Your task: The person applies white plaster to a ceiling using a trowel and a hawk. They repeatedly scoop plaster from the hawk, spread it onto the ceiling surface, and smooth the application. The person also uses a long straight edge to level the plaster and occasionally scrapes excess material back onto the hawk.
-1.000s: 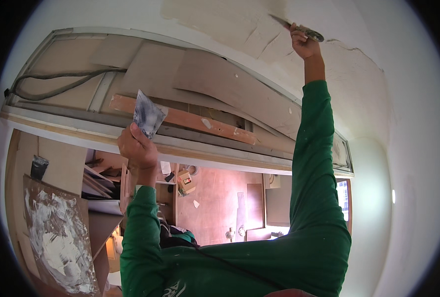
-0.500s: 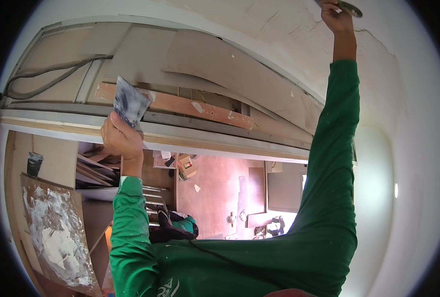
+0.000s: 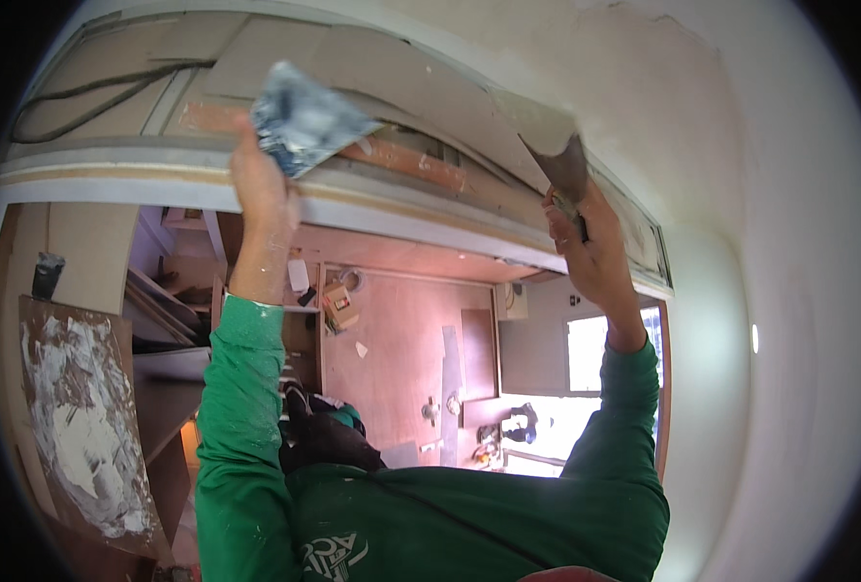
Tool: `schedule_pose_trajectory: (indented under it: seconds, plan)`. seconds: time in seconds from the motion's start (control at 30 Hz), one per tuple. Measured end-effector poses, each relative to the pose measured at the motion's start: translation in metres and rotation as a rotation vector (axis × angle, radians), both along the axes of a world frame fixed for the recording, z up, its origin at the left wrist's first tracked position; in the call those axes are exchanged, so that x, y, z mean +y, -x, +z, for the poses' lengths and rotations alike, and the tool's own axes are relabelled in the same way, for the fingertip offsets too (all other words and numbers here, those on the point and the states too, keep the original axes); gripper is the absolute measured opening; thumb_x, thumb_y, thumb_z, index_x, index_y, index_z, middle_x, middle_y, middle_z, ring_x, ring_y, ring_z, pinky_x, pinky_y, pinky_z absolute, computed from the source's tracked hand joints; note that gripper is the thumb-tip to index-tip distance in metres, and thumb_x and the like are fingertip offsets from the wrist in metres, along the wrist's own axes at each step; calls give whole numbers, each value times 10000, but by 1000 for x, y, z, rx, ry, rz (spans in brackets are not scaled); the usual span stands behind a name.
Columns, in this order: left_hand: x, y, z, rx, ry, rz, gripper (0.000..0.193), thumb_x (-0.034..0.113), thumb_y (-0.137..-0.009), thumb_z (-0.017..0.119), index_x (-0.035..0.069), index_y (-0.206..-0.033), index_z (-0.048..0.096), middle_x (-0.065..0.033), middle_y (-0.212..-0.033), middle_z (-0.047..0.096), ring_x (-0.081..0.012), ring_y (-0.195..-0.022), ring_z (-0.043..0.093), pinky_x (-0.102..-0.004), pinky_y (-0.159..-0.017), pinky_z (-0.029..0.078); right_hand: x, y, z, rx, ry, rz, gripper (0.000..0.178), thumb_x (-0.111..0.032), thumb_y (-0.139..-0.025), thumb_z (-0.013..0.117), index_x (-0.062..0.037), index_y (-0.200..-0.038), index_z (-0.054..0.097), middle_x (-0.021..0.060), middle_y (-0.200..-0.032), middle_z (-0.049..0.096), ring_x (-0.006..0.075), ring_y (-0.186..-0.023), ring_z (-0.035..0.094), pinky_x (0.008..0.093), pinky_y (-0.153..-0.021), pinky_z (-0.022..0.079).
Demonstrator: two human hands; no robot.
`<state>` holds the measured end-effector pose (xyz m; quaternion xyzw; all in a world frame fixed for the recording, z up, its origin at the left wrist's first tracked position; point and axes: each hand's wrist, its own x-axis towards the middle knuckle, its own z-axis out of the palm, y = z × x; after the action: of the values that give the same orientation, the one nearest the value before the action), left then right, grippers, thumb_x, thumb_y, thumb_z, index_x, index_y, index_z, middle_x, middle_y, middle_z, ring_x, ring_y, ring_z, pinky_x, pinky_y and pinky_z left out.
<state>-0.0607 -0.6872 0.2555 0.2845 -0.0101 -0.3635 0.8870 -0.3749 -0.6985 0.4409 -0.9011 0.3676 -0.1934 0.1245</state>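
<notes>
My left hand [image 3: 264, 189] is closed on a flat grey metal scraper [image 3: 309, 121] smeared with white putty. It is raised in front of the wooden beam edge, and the scraper's handle, if it has one, is hidden. To the right, my right hand [image 3: 595, 247] grips a putty knife [image 3: 558, 165] by its handle, the wide blade pointing up and left. The knife's blade is apart from the scraper. Above both hands spreads the pale plastered ceiling [image 3: 653, 97]. On the left, a brown board [image 3: 77, 417] carries a thick, uneven spread of white putty.
A long pale beam [image 3: 401, 209] crosses in front of me, with panels and a dark cable [image 3: 91, 92] above it. A dark-bladed tool [image 3: 48, 276] stands by the putty board. Far below are a reddish floor [image 3: 392, 339], a cardboard box [image 3: 338, 303] and shelves. A curved white wall [image 3: 818, 291] is at right.
My right hand has come down from the ceiling with the putty knife, toward the left hand. My left hand has risen slightly, and the scraper has turned to show its putty-covered face. The view has shifted.
</notes>
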Motion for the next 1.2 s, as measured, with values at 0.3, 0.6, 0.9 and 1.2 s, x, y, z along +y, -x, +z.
schedule_pose_trajectory:
  seconds: [0.3, 0.6, 0.9, 1.2]
  plan:
    - [78, 103, 68, 207, 352, -684, 509, 438, -1018, 456, -2, -1257, 539, -104, -1198, 634, -221, -1095, 628, -395, -958, 506, 74, -4, -9, 300, 301, 129, 689, 45, -844, 572, -238, -1455, 428, 114, -964, 523, 256, -756, 591, 394, -647, 510]
    - [84, 87, 70, -424, 183, -13, 546, 420, -1060, 354, -29, -886, 610, -26, -749, 592, -89, -658, 510, -277, -609, 449, 43, 58, 5, -418, -846, -95, 343, -312, -971, 483, 27, -968, 526, 107, -703, 590, 149, -424, 523, 268, -416, 460]
    - [97, 74, 88, -1615, 613, 513, 444, 316, -963, 521, -103, -958, 670, -139, -772, 669, -252, -675, 666, -338, -637, 547, 93, 36, 10, -681, -1669, 56, 364, -209, -938, 438, 129, -1054, 509, 208, -627, 547, 182, -297, 450, 251, -254, 373]
    - [-14, 12, -20, -1466, -92, 469, 270, 122, -964, 511, -21, -763, 621, -170, -658, 571, -348, -583, 565, -427, -553, 455, -92, 19, 13, -817, -1046, 162, 292, -253, -998, 410, 8, -975, 539, 84, -748, 559, 154, -592, 473, 263, -511, 401]
